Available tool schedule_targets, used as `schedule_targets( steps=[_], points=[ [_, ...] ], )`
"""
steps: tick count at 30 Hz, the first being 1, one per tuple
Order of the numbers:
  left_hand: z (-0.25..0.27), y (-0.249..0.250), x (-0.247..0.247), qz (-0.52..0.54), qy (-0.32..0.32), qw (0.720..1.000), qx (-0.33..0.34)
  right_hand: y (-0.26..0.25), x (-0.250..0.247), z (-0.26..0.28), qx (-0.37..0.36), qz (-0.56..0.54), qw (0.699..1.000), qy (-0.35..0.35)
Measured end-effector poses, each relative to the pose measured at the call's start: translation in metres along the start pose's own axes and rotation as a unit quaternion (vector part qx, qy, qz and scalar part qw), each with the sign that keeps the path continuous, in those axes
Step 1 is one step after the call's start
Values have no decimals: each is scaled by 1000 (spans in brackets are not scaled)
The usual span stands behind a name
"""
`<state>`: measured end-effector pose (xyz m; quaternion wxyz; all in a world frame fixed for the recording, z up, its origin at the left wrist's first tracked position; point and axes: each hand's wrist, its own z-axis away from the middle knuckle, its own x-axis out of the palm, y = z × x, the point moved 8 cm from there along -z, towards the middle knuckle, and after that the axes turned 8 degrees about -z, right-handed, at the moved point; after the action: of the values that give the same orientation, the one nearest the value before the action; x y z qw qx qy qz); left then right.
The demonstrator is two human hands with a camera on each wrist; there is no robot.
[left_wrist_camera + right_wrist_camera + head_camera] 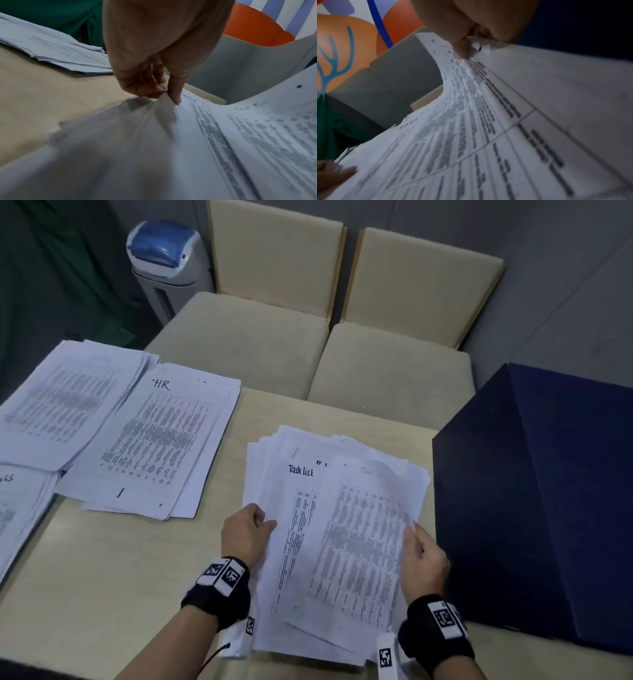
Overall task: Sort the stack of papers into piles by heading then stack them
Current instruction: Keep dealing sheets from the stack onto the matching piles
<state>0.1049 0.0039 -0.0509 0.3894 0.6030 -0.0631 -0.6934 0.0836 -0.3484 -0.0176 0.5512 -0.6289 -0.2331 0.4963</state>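
this looks like an office or meeting room: a plain beige table (137, 559) carries piles of printed sheets, among them an hr pile (154, 440) by its far left corner and a loose stack (342, 542) whose top visible heading reads "task list". two cream upholstered chairs (274, 302) stand side by side along the table's far edge, and a grey bin with a blue lid (164, 261) sits on the floor beyond them. a dark blue folder-like board (548, 491) rests at the table's right edge.
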Motion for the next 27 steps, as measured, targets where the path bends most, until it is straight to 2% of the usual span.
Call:
schedule_targets(
  steps=[3,5,6,8,10,12,14,16,18,21,23,25,27],
  points=[
    [-2,6,-6,-115,13,991,63,-16,-16,3,10,-74,997,33],
    [2,15,-12,-161,31,980,114,-12,-21,5,58,-155,985,38],
    [5,21,-16,-134,38,979,147,-5,-21,5,83,-184,979,37],
    [13,30,-26,13,34,979,199,5,-12,6,127,-224,966,34],
    [17,30,-24,201,-54,960,189,11,4,6,159,-239,958,4],
    [25,32,-11,341,-181,911,144,9,22,7,172,-267,948,-36],
    [32,29,2,387,-272,876,99,7,31,10,177,-271,945,-54],
    [35,25,9,391,-328,858,58,16,30,12,179,-254,950,-41],
    [27,19,7,390,-313,865,21,21,21,15,173,-228,958,2],
    [12,22,-2,366,-273,890,15,18,16,16,175,-251,951,35],
    [13,29,-4,384,-287,877,18,8,17,17,173,-253,951,33],
    [22,39,-13,372,-293,878,68,-3,23,20,169,-269,948,19],
    [31,35,-22,290,-260,913,122,-20,39,27,156,-284,946,-26]
  ],
)
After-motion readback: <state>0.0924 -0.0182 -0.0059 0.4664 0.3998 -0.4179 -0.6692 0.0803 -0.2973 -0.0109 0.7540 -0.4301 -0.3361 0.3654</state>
